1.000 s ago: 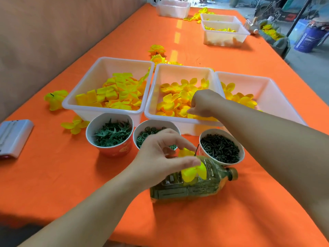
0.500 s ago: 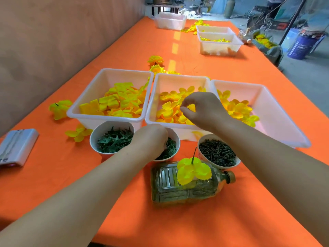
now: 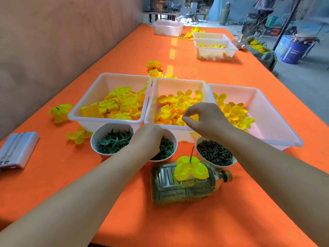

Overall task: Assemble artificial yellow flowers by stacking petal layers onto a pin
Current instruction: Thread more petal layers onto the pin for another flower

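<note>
Fingers of the right hand pinch a petal layer in the middle tray; left hand fingers, inside the ring cup, are hidden, grip undeterminable. Likely step: fetching parts. Next, thread the layer onto the pin, nearer than both hands.

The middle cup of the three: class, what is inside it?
Small green rings show in the right half of the middle cup. The left hand dips in and covers the rest; its fingertips are hidden, so whether it holds a ring cannot be told.
</note>
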